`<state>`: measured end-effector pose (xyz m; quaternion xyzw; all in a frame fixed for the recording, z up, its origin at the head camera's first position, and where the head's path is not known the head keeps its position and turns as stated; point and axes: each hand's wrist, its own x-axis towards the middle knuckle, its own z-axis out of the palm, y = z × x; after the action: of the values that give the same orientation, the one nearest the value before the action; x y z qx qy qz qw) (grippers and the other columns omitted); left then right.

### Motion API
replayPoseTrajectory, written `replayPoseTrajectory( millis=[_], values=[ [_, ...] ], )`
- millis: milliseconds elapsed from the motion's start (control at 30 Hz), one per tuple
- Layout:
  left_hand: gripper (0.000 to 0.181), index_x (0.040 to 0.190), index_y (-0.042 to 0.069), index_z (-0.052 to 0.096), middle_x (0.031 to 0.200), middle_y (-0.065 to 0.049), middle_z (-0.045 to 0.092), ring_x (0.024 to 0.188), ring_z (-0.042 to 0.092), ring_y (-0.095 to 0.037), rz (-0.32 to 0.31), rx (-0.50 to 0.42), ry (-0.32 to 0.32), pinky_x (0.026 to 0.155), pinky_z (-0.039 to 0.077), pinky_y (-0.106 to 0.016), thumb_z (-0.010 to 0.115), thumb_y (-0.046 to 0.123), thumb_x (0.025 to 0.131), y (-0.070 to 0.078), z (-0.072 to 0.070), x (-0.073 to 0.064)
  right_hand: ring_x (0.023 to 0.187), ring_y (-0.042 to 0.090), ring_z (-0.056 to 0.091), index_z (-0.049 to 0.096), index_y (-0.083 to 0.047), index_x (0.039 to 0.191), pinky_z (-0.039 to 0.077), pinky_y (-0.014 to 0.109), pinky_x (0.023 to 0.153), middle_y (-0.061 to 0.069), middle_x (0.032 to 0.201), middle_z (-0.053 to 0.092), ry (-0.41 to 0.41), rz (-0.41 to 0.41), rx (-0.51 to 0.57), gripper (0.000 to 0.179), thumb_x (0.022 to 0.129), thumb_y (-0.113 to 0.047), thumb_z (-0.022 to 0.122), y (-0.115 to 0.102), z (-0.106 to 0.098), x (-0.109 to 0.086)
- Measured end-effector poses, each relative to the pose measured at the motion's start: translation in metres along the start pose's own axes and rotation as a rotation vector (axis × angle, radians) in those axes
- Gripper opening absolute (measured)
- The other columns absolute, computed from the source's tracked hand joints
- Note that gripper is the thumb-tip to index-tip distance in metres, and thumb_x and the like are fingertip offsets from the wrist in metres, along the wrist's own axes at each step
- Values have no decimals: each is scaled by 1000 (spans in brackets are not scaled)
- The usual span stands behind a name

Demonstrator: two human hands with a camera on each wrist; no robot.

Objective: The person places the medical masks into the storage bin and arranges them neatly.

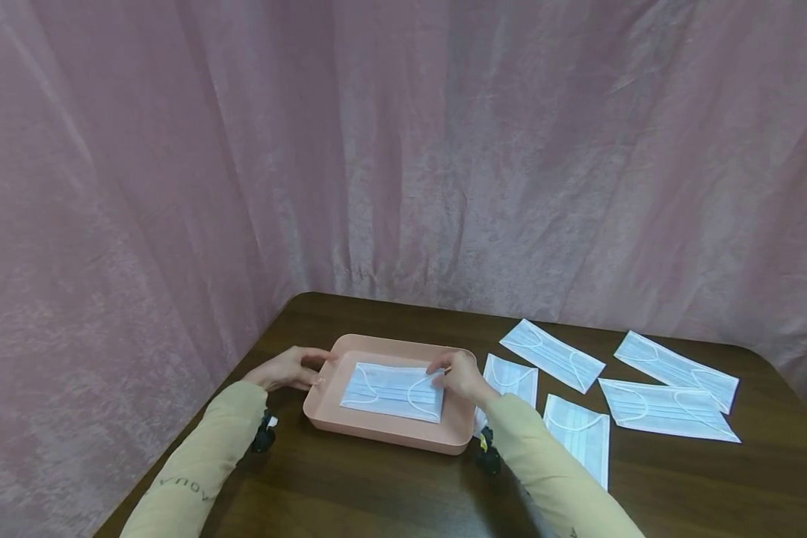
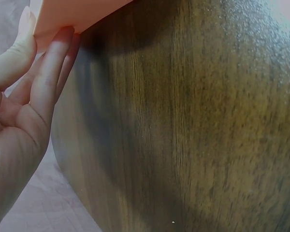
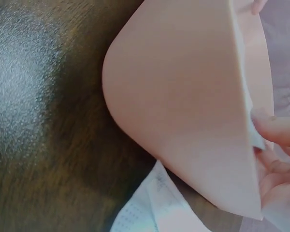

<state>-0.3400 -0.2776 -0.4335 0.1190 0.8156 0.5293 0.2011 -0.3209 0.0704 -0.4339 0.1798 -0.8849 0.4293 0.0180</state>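
A pink tray (image 1: 383, 437) stands on the table with a pale blue face mask (image 1: 391, 390) lying flat inside. My left hand (image 1: 291, 368) holds the tray's left end. In the left wrist view its thumb (image 2: 20, 58) is at the rim and the fingers reach below the tray wall. My right hand (image 1: 464, 377) is over the tray's right end, pinching the mask's right edge between thumb and fingers. In the right wrist view the tray wall (image 3: 179, 96) hides most of that mask; only a thin white edge shows by the fingertips.
Several more face masks lie spread on the dark wooden table (image 1: 390, 493) to the right. One mask (image 1: 511, 379) is close beside the tray, partly behind the right arm. Two masks (image 1: 666, 411) overlap at the far right. A pink curtain (image 1: 403, 149) hangs behind the table.
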Motion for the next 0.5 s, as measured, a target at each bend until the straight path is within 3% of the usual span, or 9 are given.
replayPoseTrajectory(
  millis=[267, 500],
  values=[
    [56, 129, -7, 44, 130, -27, 37, 92, 55, -25, 24, -3, -42, 75, 49, -40, 67, -3, 78, 3, 0, -3, 86, 27, 56, 69, -2, 85, 46, 37, 76, 8, 90, 64, -38, 17, -88, 14, 74, 6, 68, -4, -13, -1],
    [56, 128, -5, 45, 128, -24, 41, 89, 55, -23, 15, 10, -36, 75, 49, -39, 68, -1, 77, 3, 1, -4, 88, 29, 57, 68, 0, 92, 48, 38, 72, 12, 95, 63, -18, 26, -19, 14, 79, 4, 64, -6, -50, -2]
  ],
)
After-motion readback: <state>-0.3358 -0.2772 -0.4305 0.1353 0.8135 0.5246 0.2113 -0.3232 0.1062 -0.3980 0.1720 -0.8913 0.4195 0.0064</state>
